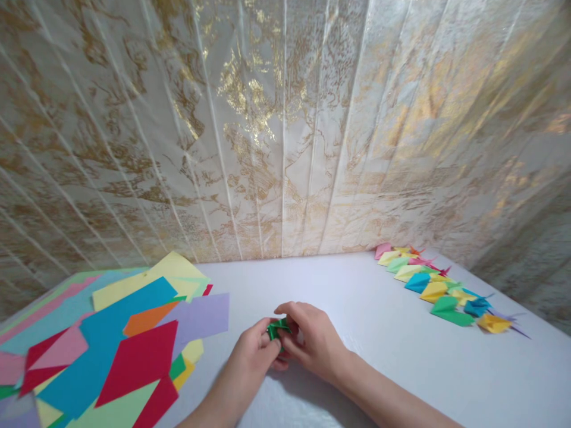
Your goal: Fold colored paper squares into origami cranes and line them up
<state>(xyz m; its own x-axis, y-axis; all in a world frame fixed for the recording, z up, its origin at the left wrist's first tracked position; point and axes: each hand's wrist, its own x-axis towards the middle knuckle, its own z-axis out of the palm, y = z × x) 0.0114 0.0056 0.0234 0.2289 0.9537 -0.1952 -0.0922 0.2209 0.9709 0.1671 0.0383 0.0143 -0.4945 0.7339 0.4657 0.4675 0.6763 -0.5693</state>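
Observation:
A small folded piece of green paper (277, 328) is held between my two hands, just above the white table (303, 279). My left hand (253, 352) pinches its left side, with the thumb on the near edge. My right hand (312, 336) grips the right side, its index finger bent over the top and its thumb close to the left thumb. Part of the green paper is hidden behind the fingers.
Loose coloured sheets, among them a red sheet (140, 359) and a blue sheet (100, 348), overlap on the left. Folded paper pieces, including a green one (450, 312), stand in rows at the right. A gold-patterned curtain (267, 148) hangs behind the table.

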